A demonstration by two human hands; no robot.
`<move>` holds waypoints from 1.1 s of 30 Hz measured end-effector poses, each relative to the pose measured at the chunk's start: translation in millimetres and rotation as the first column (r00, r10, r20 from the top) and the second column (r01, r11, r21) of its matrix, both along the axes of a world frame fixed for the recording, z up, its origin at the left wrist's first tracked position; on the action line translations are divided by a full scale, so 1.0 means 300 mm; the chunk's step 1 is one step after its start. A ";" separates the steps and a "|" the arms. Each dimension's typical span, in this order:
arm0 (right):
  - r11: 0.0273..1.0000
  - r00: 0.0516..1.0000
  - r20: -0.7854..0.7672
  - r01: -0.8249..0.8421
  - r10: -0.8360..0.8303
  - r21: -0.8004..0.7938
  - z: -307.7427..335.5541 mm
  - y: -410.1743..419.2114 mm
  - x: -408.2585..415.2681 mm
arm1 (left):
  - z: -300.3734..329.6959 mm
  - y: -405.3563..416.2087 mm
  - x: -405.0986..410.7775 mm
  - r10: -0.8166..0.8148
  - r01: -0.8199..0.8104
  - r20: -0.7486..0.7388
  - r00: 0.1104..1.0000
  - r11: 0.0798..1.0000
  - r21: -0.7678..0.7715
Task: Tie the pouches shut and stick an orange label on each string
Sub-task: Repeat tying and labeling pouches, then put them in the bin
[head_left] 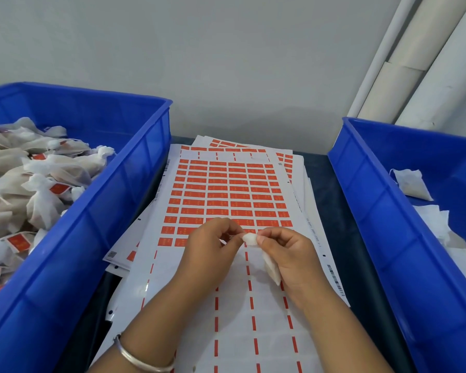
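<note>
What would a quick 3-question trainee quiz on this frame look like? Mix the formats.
1. True or false: the pouch in the hands already carries an orange label.
2. Which blue bin holds the labelled pouches? A) the left bin B) the right bin C) neither
3. Fill in: the nearest rows of the top label sheet have been ____ of labels.

Key:
1. False: the left hand and right hand pinch its gathered neck, and no label shows on it.
2. A.
3. Stripped; only orange dashes remain between bare cells.
</note>
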State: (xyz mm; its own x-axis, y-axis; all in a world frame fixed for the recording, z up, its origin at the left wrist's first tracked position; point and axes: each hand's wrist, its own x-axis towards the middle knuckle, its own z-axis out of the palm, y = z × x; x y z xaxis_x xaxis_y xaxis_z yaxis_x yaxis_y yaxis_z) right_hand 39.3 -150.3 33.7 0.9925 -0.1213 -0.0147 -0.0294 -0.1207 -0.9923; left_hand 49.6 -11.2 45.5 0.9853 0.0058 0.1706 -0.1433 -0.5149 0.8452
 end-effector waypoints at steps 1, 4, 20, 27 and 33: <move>1.000 1.000 0.008 -0.006 0.006 0.007 0.004 0.002 -0.002 | 0.000 0.001 0.000 0.006 -0.006 0.007 1.000 1.000 0.007; 0.999 1.000 0.001 -0.018 0.018 0.045 0.010 0.003 -0.003 | 0.002 0.006 0.006 0.077 -0.077 0.036 0.996 0.997 0.012; 0.918 0.924 -0.042 -0.371 0.380 0.143 0.038 0.015 -0.045 | 0.033 0.035 -0.012 -0.015 0.038 0.170 0.985 0.990 -0.136; 0.858 0.946 -0.018 -0.286 0.324 0.426 0.040 0.024 -0.033 | 0.051 0.034 -0.017 -0.067 0.098 0.191 0.979 0.983 -0.156; 0.825 0.959 -0.100 -0.172 0.266 0.539 0.032 0.011 -0.022 | 0.041 0.101 0.056 0.179 -0.175 -0.108 0.978 0.984 0.044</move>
